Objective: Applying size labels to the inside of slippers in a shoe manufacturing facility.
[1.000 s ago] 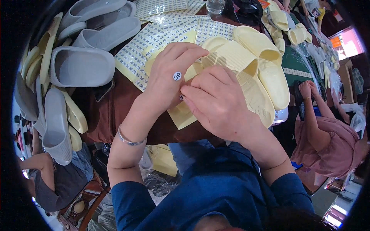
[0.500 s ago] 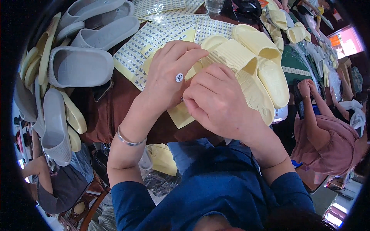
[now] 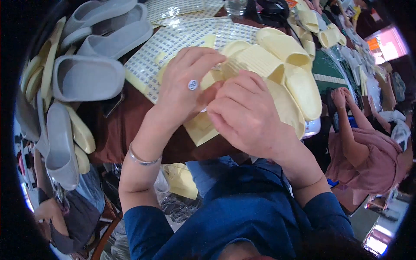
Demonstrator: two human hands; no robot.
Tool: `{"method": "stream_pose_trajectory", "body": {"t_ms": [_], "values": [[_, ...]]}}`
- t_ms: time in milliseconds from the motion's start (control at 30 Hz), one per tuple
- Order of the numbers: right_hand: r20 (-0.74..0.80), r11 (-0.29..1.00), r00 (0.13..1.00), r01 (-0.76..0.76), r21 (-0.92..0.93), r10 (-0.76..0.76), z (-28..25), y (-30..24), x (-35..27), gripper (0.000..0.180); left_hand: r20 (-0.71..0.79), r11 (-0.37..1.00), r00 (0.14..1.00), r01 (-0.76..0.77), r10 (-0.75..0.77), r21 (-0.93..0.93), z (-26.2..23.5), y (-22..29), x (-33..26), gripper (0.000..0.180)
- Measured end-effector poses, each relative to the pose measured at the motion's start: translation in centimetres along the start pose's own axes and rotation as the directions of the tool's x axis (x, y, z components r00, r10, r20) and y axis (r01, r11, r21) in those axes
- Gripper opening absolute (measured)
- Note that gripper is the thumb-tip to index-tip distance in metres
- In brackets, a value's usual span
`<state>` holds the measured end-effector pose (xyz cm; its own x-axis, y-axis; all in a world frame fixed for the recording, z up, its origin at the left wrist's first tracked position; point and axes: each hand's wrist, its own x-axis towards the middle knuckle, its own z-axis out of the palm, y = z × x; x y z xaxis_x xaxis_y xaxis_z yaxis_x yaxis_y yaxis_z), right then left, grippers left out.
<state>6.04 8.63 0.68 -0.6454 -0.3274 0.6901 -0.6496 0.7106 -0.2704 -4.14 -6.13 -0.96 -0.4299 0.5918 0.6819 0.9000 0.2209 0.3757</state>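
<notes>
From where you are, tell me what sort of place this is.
Likely a slipper workshop or packing room, though I can't be certain: grey slippers are piled to the left, and sheets of small printed stickers lie beside pale yellow slippers.

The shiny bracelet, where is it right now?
In the head view, left of the middle, the bracelet goes around the person's left forearm, between the left hand and the blue sleeve.

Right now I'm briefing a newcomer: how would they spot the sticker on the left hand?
At the brown table, find the left hand, its wrist wearing a silver bracelet. On the hand's back sits a small round white sticker, stuck to skin, unlike the printed sheets beyond.
</notes>
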Motion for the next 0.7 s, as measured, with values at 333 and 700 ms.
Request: {"method": "stream_pose_trajectory", "body": {"t_ms": [333,700], "values": [[0.089,0.976,0.994,-0.045,-0.215,0.066,-10.6,4.0,-3.2,0.016,0.086,0.984,0.980,0.177,-0.179,0.029,0.1,0.7,0.0,0.046],[0.414,0.886,0.800,-0.297,-0.357,0.435,-17.8,7.0,-6.9,0.007,0.152,0.967,0.955,0.252,-0.255,0.042,0.5,0.0,-0.2,0.044]]}}
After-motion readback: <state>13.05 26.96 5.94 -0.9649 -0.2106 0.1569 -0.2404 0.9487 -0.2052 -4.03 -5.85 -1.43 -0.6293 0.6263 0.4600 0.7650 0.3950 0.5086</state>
